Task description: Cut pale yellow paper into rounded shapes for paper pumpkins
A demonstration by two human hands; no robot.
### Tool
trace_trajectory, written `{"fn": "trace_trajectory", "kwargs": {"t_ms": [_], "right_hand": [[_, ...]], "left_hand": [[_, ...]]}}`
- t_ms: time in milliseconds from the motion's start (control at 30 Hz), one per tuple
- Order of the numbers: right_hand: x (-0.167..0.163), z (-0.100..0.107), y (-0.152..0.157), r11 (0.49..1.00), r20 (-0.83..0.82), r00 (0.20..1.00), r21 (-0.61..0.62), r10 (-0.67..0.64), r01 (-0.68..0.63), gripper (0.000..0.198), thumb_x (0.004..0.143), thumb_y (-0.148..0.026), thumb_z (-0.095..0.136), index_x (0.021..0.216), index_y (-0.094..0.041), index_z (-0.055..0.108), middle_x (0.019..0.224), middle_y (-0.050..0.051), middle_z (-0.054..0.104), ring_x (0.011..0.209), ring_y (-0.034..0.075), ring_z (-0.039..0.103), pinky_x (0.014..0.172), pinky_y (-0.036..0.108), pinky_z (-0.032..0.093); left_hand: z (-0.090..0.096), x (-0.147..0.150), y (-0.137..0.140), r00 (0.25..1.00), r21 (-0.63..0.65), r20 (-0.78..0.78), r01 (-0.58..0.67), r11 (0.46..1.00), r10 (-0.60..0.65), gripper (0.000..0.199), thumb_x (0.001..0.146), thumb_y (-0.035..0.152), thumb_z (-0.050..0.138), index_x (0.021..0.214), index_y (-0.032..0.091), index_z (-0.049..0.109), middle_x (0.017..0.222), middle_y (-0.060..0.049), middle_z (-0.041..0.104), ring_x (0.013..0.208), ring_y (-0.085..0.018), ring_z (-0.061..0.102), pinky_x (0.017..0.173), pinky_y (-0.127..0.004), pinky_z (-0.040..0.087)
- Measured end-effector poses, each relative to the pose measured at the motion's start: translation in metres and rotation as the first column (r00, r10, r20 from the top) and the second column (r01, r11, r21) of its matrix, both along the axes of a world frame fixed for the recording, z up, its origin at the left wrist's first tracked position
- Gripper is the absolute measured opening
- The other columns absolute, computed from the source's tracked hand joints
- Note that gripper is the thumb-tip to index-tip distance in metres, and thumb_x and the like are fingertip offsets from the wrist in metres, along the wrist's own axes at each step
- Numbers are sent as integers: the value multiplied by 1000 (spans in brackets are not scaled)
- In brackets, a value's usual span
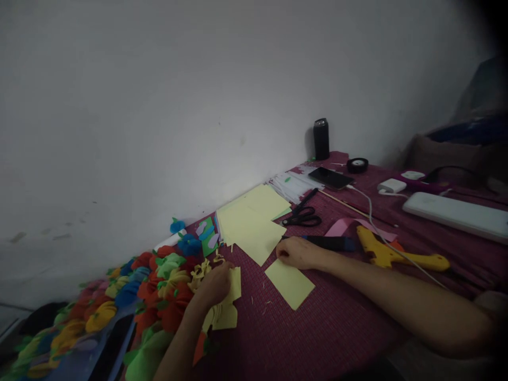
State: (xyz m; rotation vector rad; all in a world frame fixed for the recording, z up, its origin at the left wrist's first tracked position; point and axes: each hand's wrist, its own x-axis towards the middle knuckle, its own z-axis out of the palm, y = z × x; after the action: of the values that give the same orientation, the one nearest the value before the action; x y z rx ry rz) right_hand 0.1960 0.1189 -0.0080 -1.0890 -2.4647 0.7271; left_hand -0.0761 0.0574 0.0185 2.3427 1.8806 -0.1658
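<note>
Yellow sheet (290,286), btwn table's (317,338) far & near edges, prob. light/bendy, best held by its sides; R hand (296,254) at its corner, L hand (217,283) at yellow pcs (228,317), can't tell if either grip's pinching.

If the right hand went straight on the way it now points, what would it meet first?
Most likely the large pale yellow sheet, just beyond the right hand; depth is unclear, so the hand might pass over it.

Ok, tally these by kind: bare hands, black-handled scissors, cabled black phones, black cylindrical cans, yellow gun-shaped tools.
Bare left hand and right hand: 2
Black-handled scissors: 1
Cabled black phone: 1
Black cylindrical can: 1
Yellow gun-shaped tool: 1
Total: 6
</note>
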Motion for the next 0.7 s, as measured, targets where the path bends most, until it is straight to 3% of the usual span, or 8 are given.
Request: {"fn": "trace_trajectory", "kwargs": {"t_ms": [233, 400, 467, 567, 633, 700], "right_hand": [[2, 2, -5, 992, 29, 993, 50, 114, -115, 29, 64, -18, 56, 92, -16, 62, 95, 9, 58, 89, 21, 52, 76, 26, 36], [2, 0, -3, 990, 33, 989, 7, 144, -144, 31, 62, -17, 56, 93, -16, 62, 94, 7, 60, 82, 19, 55, 67, 23, 38], [2, -2, -1, 990, 25, 989, -23, 143, -142, 27, 63, -17, 55, 89, -17, 64, 85, 5, 62, 74, 17, 56, 60, 22, 37], [1, -6, 1, 991, -7, 993, -53, 119, -120, 20, 61, -19, 56, 79, -18, 65, 75, 3, 63, 67, 16, 56, 54, 22, 35], [0, -7, 0, 993, -42, 994, -66, 98, -101, 15, 59, -18, 57, 72, -17, 65, 72, 2, 62, 66, 16, 54, 54, 22, 34], [-2, -6, -2, 992, -89, 993, -86, 80, -88, 11, 58, -19, 59, 67, -16, 63, 67, 1, 61, 63, 15, 53, 53, 21, 33]], "left_hand": [[-3, 8, -1, 990, 89, -143, 6, 996, 7, 45, 76, 5, 33, 118, 17, 45, 104, -14, 55, 101, -23, 48, 84, -36, 33], [0, 32, -15, 984, 235, -165, -22, 972, 62, 51, 73, 7, 38, 122, 20, 42, 119, -13, 46, 114, -27, 35, 94, -44, 19], [-1, 49, -23, 997, 254, -76, -14, 967, 34, 56, 68, 8, 44, 123, 21, 41, 122, -10, 44, 114, -26, 35, 96, -42, 19], [-8, 74, -33, 976, 268, 215, -17, 963, -43, 56, 71, 10, 40, 126, 18, 36, 123, -9, 43, 114, -21, 37, 96, -36, 24], [-16, 86, -36, 896, 253, 443, -105, 962, -19, 54, 75, 16, 41, 128, 17, 31, 124, -11, 43, 114, -21, 37, 94, -35, 28], [-26, 93, -35, 757, 214, 652, -225, 951, 32, 57, 77, 23, 45, 130, 16, 27, 125, -12, 41, 116, -21, 37, 94, -35, 29]]}}
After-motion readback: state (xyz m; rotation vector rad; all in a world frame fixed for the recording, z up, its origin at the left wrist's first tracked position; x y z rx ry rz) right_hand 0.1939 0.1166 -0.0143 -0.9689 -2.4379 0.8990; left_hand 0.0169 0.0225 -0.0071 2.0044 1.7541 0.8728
